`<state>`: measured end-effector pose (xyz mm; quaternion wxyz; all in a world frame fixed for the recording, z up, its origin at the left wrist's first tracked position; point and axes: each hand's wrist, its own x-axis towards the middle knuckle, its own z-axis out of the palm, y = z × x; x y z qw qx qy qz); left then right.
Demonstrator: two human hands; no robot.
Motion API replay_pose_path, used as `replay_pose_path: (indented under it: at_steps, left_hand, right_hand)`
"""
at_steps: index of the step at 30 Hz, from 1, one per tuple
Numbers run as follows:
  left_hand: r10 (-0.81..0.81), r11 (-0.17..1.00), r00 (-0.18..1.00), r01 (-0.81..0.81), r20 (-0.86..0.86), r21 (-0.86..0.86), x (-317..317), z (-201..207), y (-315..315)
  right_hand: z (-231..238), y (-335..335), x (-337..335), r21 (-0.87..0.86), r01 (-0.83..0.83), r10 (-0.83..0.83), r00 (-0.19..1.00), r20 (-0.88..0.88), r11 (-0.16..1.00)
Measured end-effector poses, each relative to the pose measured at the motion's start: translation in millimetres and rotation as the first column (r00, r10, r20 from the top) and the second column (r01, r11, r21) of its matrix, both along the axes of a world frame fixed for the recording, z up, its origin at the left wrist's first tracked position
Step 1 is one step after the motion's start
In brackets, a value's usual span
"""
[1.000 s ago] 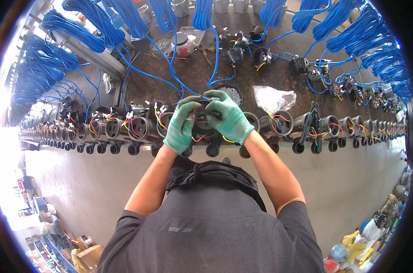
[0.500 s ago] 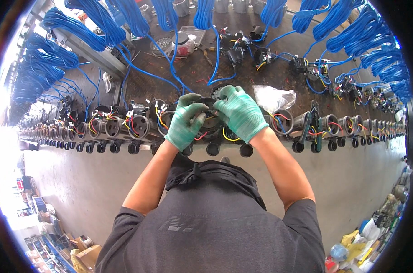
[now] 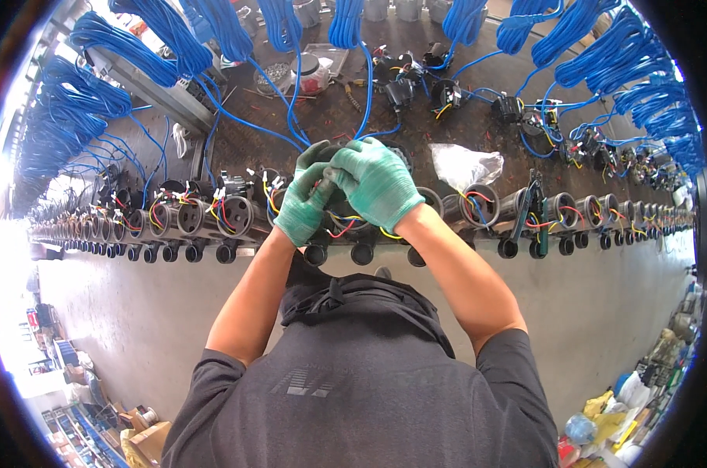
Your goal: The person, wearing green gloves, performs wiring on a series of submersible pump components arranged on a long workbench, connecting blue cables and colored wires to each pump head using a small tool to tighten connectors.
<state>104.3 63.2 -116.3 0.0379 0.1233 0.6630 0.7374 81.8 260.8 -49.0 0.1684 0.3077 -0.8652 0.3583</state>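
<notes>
My left hand (image 3: 299, 207) and my right hand (image 3: 381, 187), both in green gloves, meet over a row of dark round housings (image 3: 239, 218) at the bench's near edge. Their fingers are bent and pressed together at the tips. Whatever is pinched there is hidden by the gloves. Red and yellow wires (image 3: 342, 228) come out just below my hands. A blue cable (image 3: 293, 105) runs from the far side down to behind my fingers. To the right, dark-handled pliers (image 3: 528, 209) hang over the housings.
Blue cable coils (image 3: 346, 25) hang along the far side. On the bench are a clear plastic bag (image 3: 466, 166), a lidded jar (image 3: 311, 76), a dish of small metal parts (image 3: 274, 79) and several black wired motor-like parts (image 3: 400, 93). Boxes (image 3: 149, 441) stand on the floor at lower left.
My right hand has moved left and now touches my left hand, its fingers over the left fingertips. My left hand has shifted slightly left.
</notes>
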Motion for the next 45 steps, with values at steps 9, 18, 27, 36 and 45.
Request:
replay_pose_path:
  at_steps: [9, 18, 27, 36, 45]
  left_hand:
    - [0.202, 0.929, 0.926, -0.285, -0.319, -0.237, -2.8, -18.2, -10.8]
    - [0.297, 0.808, 0.793, -0.506, -0.532, -0.302, -5.3, -25.7, -1.6]
    - [0.227, 0.725, 0.729, -0.57, -0.646, -0.388, -1.5, -31.5, 9.7]
    - [-0.022, 0.599, 0.719, -0.547, -0.695, -0.585, 3.5, -18.5, 7.1]
    - [-0.073, 0.56, 0.654, -0.598, -0.753, -0.573, 5.4, -19.9, 10.9]
  right_hand:
    - [-11.8, 22.2, 33.0, -0.146, -0.105, 0.137, 0.964, 0.23, 0.984]
    - [-66.5, -19.7, 65.9, 0.536, -0.145, 0.167, 0.986, 0.007, 0.831]
    - [-49.3, 35.7, 56.8, -0.222, 0.111, 0.116, 0.588, 0.8, 0.969]
    - [-41.4, 55.3, 52.1, -0.437, 0.206, 0.376, 0.274, 0.885, 0.876]
    - [-28.4, 62.7, 28.4, -0.184, -0.275, 0.327, 0.688, 0.648, 0.943]
